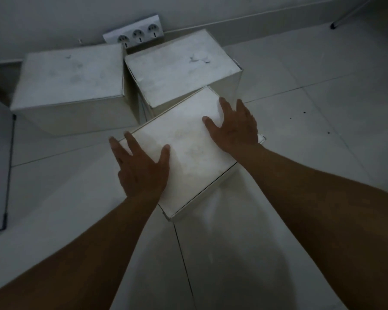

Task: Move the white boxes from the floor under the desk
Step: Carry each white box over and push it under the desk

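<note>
Both forearms reach down to the nearest white box (188, 153), which sits on the tiled floor (323, 108) just before two more white boxes (70, 79) by the wall. Left hand (141, 171) and right hand (235, 128) lie flat and spread on its lid, with no grip closed on anything. Palms pressing only from above could slip on a lift, or the lid could sag; its far corner, seemingly touching the box behind (179, 66), might drag it along.

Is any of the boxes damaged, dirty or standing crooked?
The near box under both hands sits turned askew to the two behind. The back right box has dark smudges and a scuffed front corner. The back left box shows faint marks only.
</note>
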